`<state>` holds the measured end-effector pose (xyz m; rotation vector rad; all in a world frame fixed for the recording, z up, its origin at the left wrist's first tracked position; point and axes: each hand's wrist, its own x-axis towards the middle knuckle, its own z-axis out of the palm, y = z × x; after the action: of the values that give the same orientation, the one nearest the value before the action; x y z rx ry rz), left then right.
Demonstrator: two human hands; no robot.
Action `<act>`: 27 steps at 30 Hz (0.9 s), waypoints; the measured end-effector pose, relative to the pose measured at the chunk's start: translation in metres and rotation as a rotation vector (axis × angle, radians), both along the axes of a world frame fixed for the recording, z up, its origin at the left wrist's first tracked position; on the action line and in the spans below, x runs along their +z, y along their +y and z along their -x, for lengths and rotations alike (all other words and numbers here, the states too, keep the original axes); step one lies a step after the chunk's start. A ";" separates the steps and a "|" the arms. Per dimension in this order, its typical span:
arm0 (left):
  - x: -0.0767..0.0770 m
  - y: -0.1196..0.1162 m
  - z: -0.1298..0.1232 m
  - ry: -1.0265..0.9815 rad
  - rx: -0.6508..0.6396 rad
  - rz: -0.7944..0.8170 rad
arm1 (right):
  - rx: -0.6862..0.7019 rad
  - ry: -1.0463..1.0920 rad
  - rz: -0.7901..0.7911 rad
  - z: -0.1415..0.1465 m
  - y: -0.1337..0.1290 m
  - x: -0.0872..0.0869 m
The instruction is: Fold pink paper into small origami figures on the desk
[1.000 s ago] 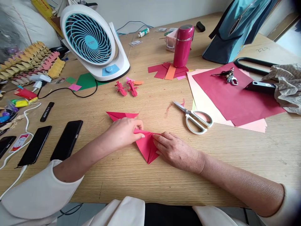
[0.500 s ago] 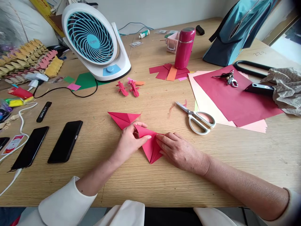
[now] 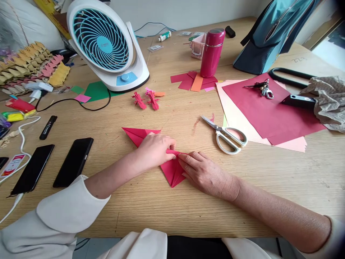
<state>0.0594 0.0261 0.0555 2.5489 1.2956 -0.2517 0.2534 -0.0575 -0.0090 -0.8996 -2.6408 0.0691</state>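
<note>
A folded red paper [image 3: 172,172] lies on the table in front of me, its lower point toward me and creases running up its middle. My left hand [image 3: 157,148] is closed, its thumb and fingers pinching the paper's upper left edge. My right hand [image 3: 202,173] has its fingers bunched on the paper's right side, hiding that part of it. Behind my left hand rests a second folded red paper [image 3: 132,133], partly covered by the hand. White-handled scissors [image 3: 229,138] lie slightly apart to the right of both hands.
Two small red paper figures [image 3: 145,100] sit farther back, near a white and blue fan [image 3: 105,45]. Phones [image 3: 73,162] and a black marker [image 3: 48,127] lie at left. At right are stacked red sheets [image 3: 258,111] with keys [image 3: 265,90]; a pink flask [image 3: 212,54] stands behind.
My left hand has moved a little to the right and turned over the paper's upper left part, which it now covers and presses down. My right hand has stayed in place.
</note>
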 end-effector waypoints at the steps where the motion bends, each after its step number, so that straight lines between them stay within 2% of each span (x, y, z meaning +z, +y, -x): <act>1: 0.001 -0.001 -0.005 0.041 -0.034 -0.022 | -0.001 0.004 0.001 0.000 0.000 0.000; 5: 0.000 -0.001 -0.016 0.124 -0.114 -0.040 | -0.002 0.009 0.015 0.001 0.001 0.001; 9: -0.002 -0.002 -0.014 0.117 -0.120 -0.074 | 0.005 -0.020 -0.004 0.001 0.002 0.000; 16: 0.006 -0.011 0.009 -0.005 -0.062 -0.115 | -0.001 0.007 -0.019 0.002 0.001 -0.002; 20: 0.009 -0.019 0.022 -0.082 -0.052 -0.195 | -0.002 0.020 -0.018 0.002 0.001 -0.004; 27: 0.009 -0.027 0.031 -0.175 -0.008 -0.277 | -0.001 -0.005 -0.084 0.002 0.000 -0.005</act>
<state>0.0286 -0.0004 0.0642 2.7278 1.3336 0.1584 0.2510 -0.0574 -0.0137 -0.8743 -2.6268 -0.0445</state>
